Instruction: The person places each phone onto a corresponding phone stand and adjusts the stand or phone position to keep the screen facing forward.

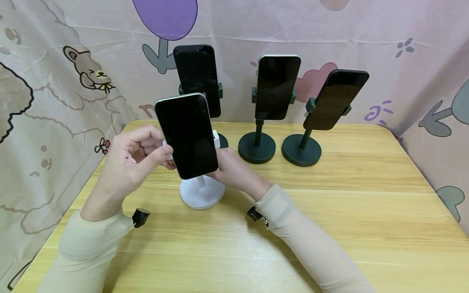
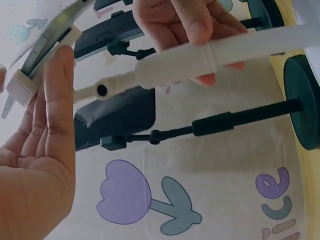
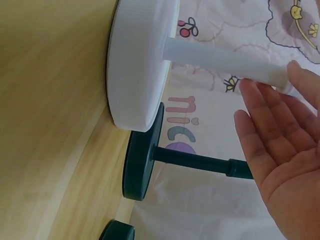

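A white phone stand [image 1: 202, 194] stands on the table with a black-screened phone [image 1: 188, 138] in its clamp, tilted slightly. My left hand [image 1: 130, 162] pinches the clamp at the phone's left edge, thumb in front and fingers behind. In the left wrist view those fingers [image 2: 59, 100] lie nearly straight against the clamp. With thumb and fingers my right hand [image 1: 238, 169] holds the stand's stem [image 2: 175, 65] below the joint; the phone partly hides this hand in the head view. The round white base [image 3: 140, 65] shows in the right wrist view.
Behind stand three dark green phone stands, each bearing a phone: one at the left [image 1: 198, 77], one in the middle [image 1: 277, 87] and one tilted at the right [image 1: 335, 99]. A printed cloth [image 1: 234, 24] hangs behind the wooden table [image 1: 366, 183].
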Tool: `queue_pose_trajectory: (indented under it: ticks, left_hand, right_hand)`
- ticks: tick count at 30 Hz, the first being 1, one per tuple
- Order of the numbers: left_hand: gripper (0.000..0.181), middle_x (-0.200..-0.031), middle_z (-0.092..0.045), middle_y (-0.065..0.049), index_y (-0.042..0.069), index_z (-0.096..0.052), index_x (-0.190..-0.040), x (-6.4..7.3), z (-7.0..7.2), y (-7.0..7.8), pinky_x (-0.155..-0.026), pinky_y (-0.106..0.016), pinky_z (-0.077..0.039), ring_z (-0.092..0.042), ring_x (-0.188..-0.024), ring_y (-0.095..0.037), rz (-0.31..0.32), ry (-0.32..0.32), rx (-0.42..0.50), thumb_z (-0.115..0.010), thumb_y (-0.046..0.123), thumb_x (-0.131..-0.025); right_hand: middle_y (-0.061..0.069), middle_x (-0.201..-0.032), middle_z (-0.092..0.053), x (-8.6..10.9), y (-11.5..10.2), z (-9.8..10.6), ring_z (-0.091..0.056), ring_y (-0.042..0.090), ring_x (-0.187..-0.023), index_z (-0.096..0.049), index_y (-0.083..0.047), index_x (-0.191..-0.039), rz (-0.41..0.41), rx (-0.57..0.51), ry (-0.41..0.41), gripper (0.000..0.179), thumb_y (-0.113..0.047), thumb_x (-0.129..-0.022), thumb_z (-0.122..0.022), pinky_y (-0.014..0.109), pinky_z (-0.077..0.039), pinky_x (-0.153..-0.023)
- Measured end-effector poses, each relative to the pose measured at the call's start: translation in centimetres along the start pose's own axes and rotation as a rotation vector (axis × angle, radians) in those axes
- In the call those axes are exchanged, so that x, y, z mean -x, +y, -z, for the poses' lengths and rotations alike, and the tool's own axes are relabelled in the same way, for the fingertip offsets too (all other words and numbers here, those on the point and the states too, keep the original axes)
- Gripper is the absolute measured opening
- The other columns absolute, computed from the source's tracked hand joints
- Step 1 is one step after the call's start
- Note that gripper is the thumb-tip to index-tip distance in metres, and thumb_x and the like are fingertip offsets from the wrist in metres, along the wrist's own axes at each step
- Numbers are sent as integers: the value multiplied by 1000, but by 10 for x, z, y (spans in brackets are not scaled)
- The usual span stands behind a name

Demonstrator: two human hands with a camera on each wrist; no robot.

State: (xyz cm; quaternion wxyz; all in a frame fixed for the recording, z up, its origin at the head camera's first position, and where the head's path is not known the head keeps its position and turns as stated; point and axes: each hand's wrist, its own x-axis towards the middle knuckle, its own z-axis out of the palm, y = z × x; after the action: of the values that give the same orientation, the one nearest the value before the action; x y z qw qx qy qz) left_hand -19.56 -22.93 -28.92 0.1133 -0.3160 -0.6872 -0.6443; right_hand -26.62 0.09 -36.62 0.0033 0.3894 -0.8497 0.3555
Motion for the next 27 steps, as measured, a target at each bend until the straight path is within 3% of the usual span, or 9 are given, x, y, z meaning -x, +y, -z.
queue_pose_trajectory:
  ticks: [4, 6, 7, 10, 13, 18, 21, 24, 27]
  left_hand:
    - [34, -86, -79, -11, -6, -67, -102, -3, 9, -7, -55, -28, -61, -77, -65, -23, -7, -57, 155, -41, 10, -116]
    - [38, -81, -77, -12, -5, -67, -101, -4, 12, -9, -49, -29, -57, -76, -62, -25, 47, -21, 178, -38, 14, -117]
    - [34, -78, -76, -11, -3, -67, -100, -4, 13, -10, -48, -30, -55, -75, -61, -25, 82, 7, 145, -41, 12, -116]
    - [18, -73, -74, -6, -1, -67, -97, -4, 16, -12, -50, -28, -56, -73, -60, -20, 192, 50, -88, -53, -1, -108]
    - [13, -82, -78, 2, 0, -70, -107, -2, 17, -19, -56, -27, -61, -74, -66, -12, 270, -1, -332, -62, -8, -101]
    - [30, -108, -82, -7, 6, -75, -123, 5, 8, -32, -62, -24, -62, -75, -82, -1, 361, -59, -572, -75, -2, -94]
    - [30, -104, -82, -8, 12, -79, -112, 9, 0, -38, -57, -20, -52, -68, -76, -2, 345, -51, -688, -75, -4, -88]
    - [28, -90, -80, -5, 14, -78, -100, 12, -8, -44, -50, -22, -43, -57, -63, -9, 270, -10, -763, -73, -8, -84]
    - [23, -77, -73, -3, 14, -73, -87, 15, -14, -50, -49, -22, -42, -52, -58, -9, 213, 43, -812, -72, -9, -83]
  right_hand:
    - [8, -107, -80, 1, 4, 2, -74, 18, -100, -73, -7, -103, -13, 8, -6, 12, -17, -100, -78, 27, -61, -84]
    - [8, -110, -80, 1, 5, 2, -76, 19, -104, -74, -7, -106, -26, -6, -18, 13, -18, -100, -79, 29, -63, -87]
    - [8, -111, -80, 1, 6, 2, -76, 19, -105, -74, -7, -108, -36, -16, -26, 15, -18, -100, -79, 30, -64, -89]
    - [6, -114, -80, 1, 9, 0, -76, 19, -105, -74, -9, -112, -68, -42, -68, 18, -21, -100, -79, 32, -65, -90]
    - [3, -110, -80, 3, 13, -1, -73, 16, -98, -73, -12, -110, -99, -45, -105, 17, -25, -101, -78, 29, -63, -87]
    - [0, -102, -78, 9, 19, 0, -68, 13, -92, -73, -15, -108, -128, -37, -114, 13, -24, -101, -78, 27, -59, -86]
    - [1, -102, -78, 13, 23, 1, -69, 13, -93, -74, -14, -111, -130, -53, -111, 14, -22, -100, -78, 32, -61, -91]
    - [3, -103, -80, 16, 27, 3, -72, 13, -94, -73, -11, -110, -136, -57, -121, 15, -21, -101, -78, 35, -63, -95]
    - [5, -106, -80, 20, 30, 4, -74, 14, -96, -73, -8, -111, -155, -57, -139, 17, -21, -100, -78, 36, -64, -97]
